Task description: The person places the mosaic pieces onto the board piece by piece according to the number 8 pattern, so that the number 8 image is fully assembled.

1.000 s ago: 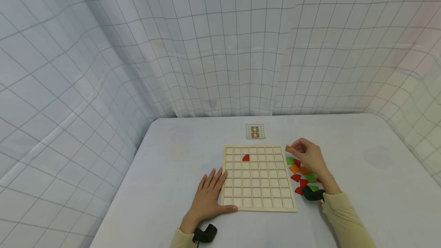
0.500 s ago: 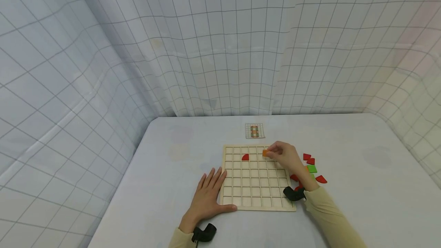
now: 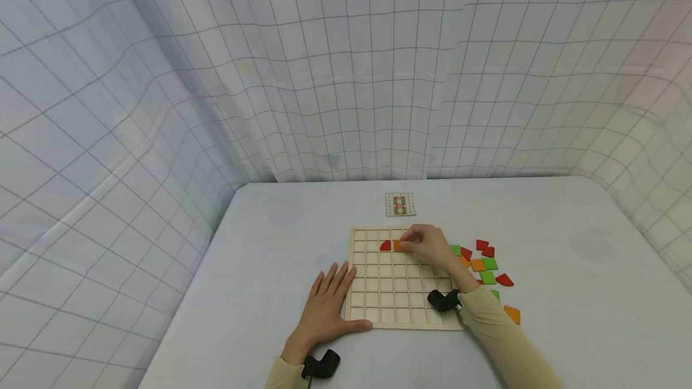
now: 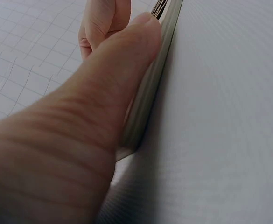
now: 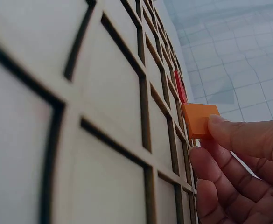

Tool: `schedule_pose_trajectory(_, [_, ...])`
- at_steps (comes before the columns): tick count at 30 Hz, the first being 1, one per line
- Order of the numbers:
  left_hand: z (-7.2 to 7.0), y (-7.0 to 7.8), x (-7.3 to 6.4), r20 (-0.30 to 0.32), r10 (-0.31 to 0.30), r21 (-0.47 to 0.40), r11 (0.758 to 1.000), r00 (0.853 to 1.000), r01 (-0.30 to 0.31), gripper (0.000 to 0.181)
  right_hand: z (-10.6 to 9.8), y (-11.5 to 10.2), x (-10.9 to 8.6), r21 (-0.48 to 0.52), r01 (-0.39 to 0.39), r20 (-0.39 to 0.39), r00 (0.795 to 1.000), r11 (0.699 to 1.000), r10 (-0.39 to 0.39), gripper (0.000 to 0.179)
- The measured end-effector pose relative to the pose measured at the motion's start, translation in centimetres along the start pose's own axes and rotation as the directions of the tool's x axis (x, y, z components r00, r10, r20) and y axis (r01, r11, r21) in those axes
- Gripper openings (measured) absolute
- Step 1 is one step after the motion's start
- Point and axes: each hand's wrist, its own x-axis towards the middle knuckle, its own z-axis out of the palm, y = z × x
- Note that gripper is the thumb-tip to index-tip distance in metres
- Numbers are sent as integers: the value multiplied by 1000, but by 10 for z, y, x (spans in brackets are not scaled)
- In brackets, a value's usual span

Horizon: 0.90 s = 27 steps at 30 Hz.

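A wooden grid board (image 3: 387, 302) lies flat on the table. My left hand (image 3: 324, 311) rests spread at its lower left corner, fingers along the left side and thumb on the front edge. Between thumb and fingers, my right hand (image 3: 429, 246) pinches an orange square tile (image 5: 198, 120) over the board's second row. Just left of that tile, a red quarter-round tile (image 3: 385, 246) sits in a cell. In the right wrist view the orange tile stands tilted against the board's surface, with the red tile (image 5: 179, 86) beyond it.
Loose red, green and orange tiles (image 3: 488, 278) lie right of the board, partly hidden by the right forearm. A small printed pattern card (image 3: 400, 204) lies behind the board. White gridded curtains (image 3: 346, 77) hang round the table (image 3: 259, 269).
My right hand has carried the orange tile leftward from the loose pile, across the board's right columns, to beside the red tile. My left hand has stayed in place.
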Motion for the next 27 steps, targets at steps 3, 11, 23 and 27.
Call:
schedule_pose_trajectory(3, [0, -1, 0, 18, -8, 2, 1000, 1000, 8, 110, 2, -1, 1, -6, -19, 5, 1000, 1000, 19, 6])
schedule_pose_trajectory(11, [0, -1, 1, 21, -9, -2, 1000, 1000, 9, 110, 4, 2, 7, -66, -24, 21, 999, 998, 25, 5])
schedule_pose_trajectory(23, [-1, 0, 3, 30, -11, 1, 1000, 999, 11, 109, 2, -1, 8, -119, -12, 16, 1000, 993, 14, 6])
schedule_pose_trajectory(27, [-2, 1, 2, 30, -14, -5, 1000, 999, 14, 109, 5, 2, 8, -141, -13, 18, 1000, 990, 16, 6])
